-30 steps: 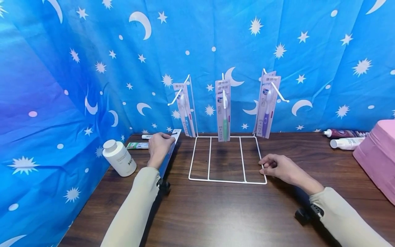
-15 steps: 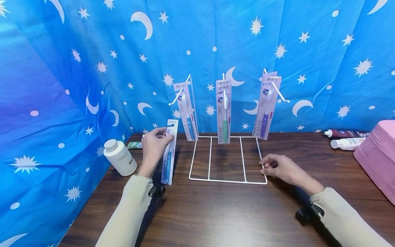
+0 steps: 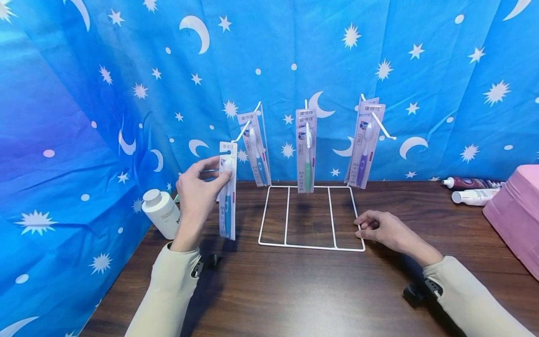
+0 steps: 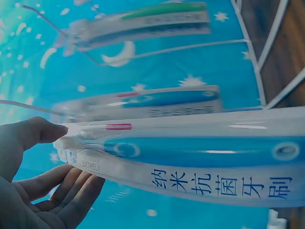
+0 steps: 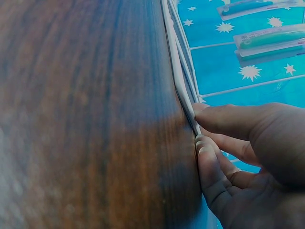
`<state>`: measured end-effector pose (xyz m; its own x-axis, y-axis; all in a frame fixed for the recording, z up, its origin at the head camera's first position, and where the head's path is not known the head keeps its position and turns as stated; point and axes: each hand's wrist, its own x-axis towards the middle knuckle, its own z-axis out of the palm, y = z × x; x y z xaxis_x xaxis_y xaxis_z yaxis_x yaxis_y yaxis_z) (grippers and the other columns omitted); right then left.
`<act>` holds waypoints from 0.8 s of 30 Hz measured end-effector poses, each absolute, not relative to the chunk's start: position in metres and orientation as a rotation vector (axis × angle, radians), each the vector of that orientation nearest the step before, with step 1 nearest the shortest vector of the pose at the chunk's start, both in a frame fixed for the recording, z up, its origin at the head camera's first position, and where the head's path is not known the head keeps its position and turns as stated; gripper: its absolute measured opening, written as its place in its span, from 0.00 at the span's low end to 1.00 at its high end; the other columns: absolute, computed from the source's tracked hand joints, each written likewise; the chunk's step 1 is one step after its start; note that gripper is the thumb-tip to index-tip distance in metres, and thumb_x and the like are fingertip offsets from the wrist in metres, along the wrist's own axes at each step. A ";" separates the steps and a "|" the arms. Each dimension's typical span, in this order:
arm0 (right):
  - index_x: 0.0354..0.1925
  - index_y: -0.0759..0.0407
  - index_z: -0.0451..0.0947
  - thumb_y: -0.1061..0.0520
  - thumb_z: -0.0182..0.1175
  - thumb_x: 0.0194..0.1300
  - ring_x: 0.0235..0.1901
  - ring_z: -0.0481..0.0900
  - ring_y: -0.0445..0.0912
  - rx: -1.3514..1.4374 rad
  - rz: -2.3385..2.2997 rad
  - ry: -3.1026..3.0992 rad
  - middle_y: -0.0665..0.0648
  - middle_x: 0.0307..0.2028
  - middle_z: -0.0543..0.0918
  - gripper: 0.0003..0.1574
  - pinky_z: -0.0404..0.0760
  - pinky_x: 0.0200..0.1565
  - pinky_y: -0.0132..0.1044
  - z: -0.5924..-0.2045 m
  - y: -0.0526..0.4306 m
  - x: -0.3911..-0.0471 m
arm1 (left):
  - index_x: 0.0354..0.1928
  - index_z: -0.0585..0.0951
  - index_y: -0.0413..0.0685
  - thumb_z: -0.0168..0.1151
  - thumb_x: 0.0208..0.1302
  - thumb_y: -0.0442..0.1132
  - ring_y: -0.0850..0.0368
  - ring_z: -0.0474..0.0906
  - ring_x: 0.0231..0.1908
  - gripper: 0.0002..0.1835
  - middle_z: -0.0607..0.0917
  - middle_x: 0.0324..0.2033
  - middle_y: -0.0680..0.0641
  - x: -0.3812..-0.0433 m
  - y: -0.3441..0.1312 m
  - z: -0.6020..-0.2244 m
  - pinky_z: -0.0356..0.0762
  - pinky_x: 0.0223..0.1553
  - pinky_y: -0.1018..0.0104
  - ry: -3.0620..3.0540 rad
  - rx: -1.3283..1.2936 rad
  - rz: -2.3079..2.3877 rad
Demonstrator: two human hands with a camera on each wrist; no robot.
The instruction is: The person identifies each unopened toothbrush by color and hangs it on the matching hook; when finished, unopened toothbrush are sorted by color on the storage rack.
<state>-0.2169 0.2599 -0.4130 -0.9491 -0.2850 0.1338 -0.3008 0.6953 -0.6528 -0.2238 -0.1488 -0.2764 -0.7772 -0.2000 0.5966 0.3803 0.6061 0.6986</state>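
My left hand [image 3: 199, 189] pinches a packaged blue toothbrush [image 3: 228, 201] by its upper edges, holding it upright with the hang hole at the top. The pack stands just in front of the left hook's tip in the head view; the left wrist view shows the blue handle [image 4: 214, 151] close up. On that hook hangs another blue toothbrush pack [image 3: 257, 152]. Green toothbrush packs [image 3: 306, 159] hang on the middle hook, purple ones [image 3: 363, 152] on the right hook. My right hand [image 3: 389, 232] pinches the right side of the white wire rack's base [image 3: 311, 248].
A white bottle [image 3: 162, 213] stands left of my left hand, partly hidden by it. At the right lie a dark red tube [image 3: 471, 183] and a white tube [image 3: 473, 196] beside a pink bag [image 3: 515, 215]. A blue star-patterned curtain [image 3: 269, 42] hangs behind the rack.
My left hand has lifted the blue toothbrush pack from the table's left side, turned it upright and raised it to the left hook. My right hand has stayed on the rack.
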 end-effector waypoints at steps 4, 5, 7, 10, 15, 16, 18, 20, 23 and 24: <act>0.42 0.59 0.81 0.57 0.69 0.58 0.29 0.73 0.44 0.503 1.116 -2.878 0.50 0.28 0.77 0.13 0.70 0.32 0.35 -0.414 0.260 -0.218 | 0.52 0.84 0.49 0.73 0.55 0.47 0.59 0.82 0.40 0.23 0.85 0.46 0.52 -0.211 -0.149 -0.265 0.80 0.43 0.61 -2.101 -0.202 -1.194; 0.42 0.60 0.81 0.57 0.69 0.58 0.29 0.73 0.44 0.505 1.117 -2.879 0.50 0.28 0.77 0.13 0.70 0.31 0.34 -0.414 0.261 -0.218 | 0.52 0.84 0.49 0.73 0.55 0.47 0.60 0.82 0.40 0.23 0.85 0.46 0.53 -0.208 -0.149 -0.262 0.80 0.43 0.62 -2.083 -0.212 -1.204; 0.42 0.60 0.81 0.57 0.69 0.58 0.29 0.73 0.44 0.510 1.122 -2.872 0.50 0.28 0.77 0.13 0.70 0.31 0.34 -0.414 0.261 -0.218 | 0.52 0.83 0.48 0.73 0.55 0.46 0.60 0.82 0.40 0.23 0.85 0.46 0.53 -0.203 -0.150 -0.257 0.80 0.43 0.63 -2.044 -0.238 -1.227; 0.41 0.60 0.81 0.58 0.70 0.57 0.28 0.73 0.43 0.521 1.122 -2.852 0.50 0.27 0.77 0.13 0.71 0.30 0.33 -0.415 0.262 -0.218 | 0.52 0.83 0.49 0.73 0.55 0.46 0.59 0.82 0.41 0.22 0.85 0.46 0.53 -0.195 -0.150 -0.250 0.80 0.43 0.64 -1.998 -0.268 -1.258; 0.41 0.60 0.81 0.58 0.70 0.57 0.28 0.74 0.42 0.526 1.118 -2.840 0.49 0.27 0.78 0.13 0.71 0.31 0.33 -0.414 0.263 -0.218 | 0.53 0.83 0.49 0.73 0.55 0.44 0.56 0.82 0.42 0.22 0.85 0.46 0.51 -0.185 -0.146 -0.243 0.79 0.43 0.66 -1.976 -0.325 -1.318; 0.41 0.60 0.81 0.58 0.70 0.57 0.28 0.74 0.42 0.523 1.117 -2.841 0.49 0.27 0.78 0.13 0.71 0.31 0.33 -0.414 0.263 -0.218 | 0.53 0.83 0.49 0.73 0.56 0.43 0.56 0.82 0.42 0.22 0.85 0.46 0.51 -0.183 -0.144 -0.242 0.79 0.43 0.66 -1.978 -0.337 -1.333; 0.41 0.60 0.81 0.58 0.70 0.57 0.28 0.74 0.43 0.519 1.116 -2.844 0.49 0.27 0.78 0.13 0.71 0.31 0.33 -0.414 0.263 -0.217 | 0.53 0.83 0.47 0.73 0.56 0.41 0.55 0.83 0.41 0.22 0.85 0.46 0.49 -0.179 -0.140 -0.239 0.79 0.42 0.67 -1.983 -0.357 -1.365; 0.41 0.60 0.81 0.58 0.70 0.57 0.28 0.74 0.43 0.513 1.113 -2.850 0.50 0.27 0.78 0.13 0.71 0.31 0.33 -0.414 0.263 -0.217 | 0.53 0.82 0.43 0.73 0.56 0.38 0.54 0.83 0.41 0.22 0.85 0.46 0.47 -0.174 -0.134 -0.235 0.80 0.42 0.67 -1.989 -0.371 -1.389; 0.41 0.60 0.81 0.57 0.70 0.57 0.29 0.73 0.43 0.512 1.118 -2.860 0.50 0.28 0.78 0.14 0.71 0.31 0.33 -0.413 0.262 -0.217 | 0.53 0.82 0.38 0.72 0.56 0.34 0.51 0.82 0.41 0.21 0.85 0.46 0.42 -0.165 -0.126 -0.228 0.80 0.41 0.67 -1.997 -0.380 -1.407; 0.42 0.60 0.81 0.57 0.70 0.57 0.29 0.73 0.44 0.513 1.118 -2.863 0.50 0.28 0.78 0.14 0.71 0.31 0.33 -0.413 0.262 -0.217 | 0.52 0.81 0.36 0.71 0.56 0.34 0.50 0.82 0.40 0.21 0.85 0.46 0.41 -0.163 -0.125 -0.226 0.80 0.41 0.67 -1.996 -0.383 -1.411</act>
<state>-0.2173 0.2620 -0.4131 -0.9455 -0.2931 0.1420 -0.3118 0.6883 -0.6550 -0.1633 -0.1245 -0.2258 -0.7429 -0.1295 0.6567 0.5759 0.3763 0.7257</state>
